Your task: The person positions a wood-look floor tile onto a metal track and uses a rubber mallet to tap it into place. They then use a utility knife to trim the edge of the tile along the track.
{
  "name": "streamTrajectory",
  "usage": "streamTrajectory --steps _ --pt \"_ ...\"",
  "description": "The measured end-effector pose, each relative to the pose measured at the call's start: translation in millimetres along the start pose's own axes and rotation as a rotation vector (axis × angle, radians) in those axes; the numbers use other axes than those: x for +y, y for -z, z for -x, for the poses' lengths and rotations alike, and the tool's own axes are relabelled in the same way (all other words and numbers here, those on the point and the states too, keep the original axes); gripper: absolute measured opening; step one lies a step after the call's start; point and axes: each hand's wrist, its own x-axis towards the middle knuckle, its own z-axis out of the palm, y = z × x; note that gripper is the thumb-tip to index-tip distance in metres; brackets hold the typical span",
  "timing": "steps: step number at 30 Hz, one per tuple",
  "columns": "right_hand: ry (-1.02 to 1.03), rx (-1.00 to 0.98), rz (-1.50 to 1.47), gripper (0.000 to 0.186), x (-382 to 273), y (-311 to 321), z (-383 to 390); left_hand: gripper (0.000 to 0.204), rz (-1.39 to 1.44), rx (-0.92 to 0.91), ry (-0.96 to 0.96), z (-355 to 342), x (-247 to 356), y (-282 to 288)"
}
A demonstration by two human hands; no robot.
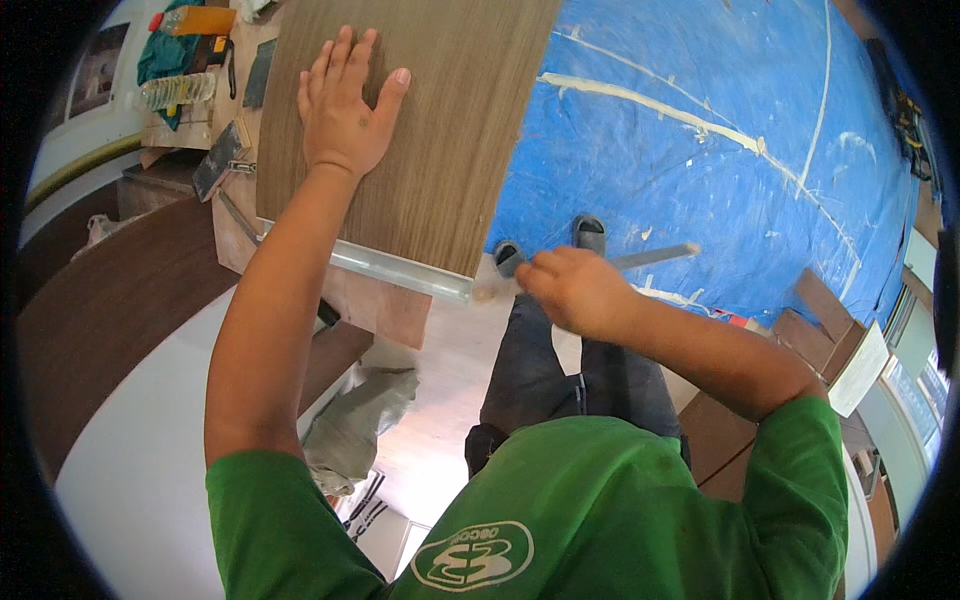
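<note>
My left hand [350, 110] lies flat, fingers stretched, on a brown wood-grain panel [440, 130]. A pale, shiny strip [400, 270] runs along the panel's near edge. Just right of that panel's near corner, my right hand [575, 290] is closed around a flat grey bar [655, 257], file-like in shape. The bar sticks out to the right from the fist; the rest of it is hidden by the hand, which is slightly blurred.
Blue sheeting [640, 150] with tape strips covers the floor at right. Bottles, an orange one [200, 20] and a clear one [178, 91], lie at upper left. A grey-green cloth [360, 420] hangs below the panel. Brown boards [815, 320] stand at right.
</note>
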Motion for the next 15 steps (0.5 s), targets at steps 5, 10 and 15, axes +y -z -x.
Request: streamTrajectory --steps 5,10,15 --pt "-0.446 0.322 -0.453 0.019 25 15 7 0.073 -0.053 -0.048 -0.129 7 -4 7" --pt "-0.627 0.473 -0.335 0.029 67 46 -15 0.082 0.108 -0.204 -0.439 66 80 16" --pt "-0.383 0.632 -0.589 0.03 81 50 -67 0.077 0.395 -0.679 -0.785 131 134 55"
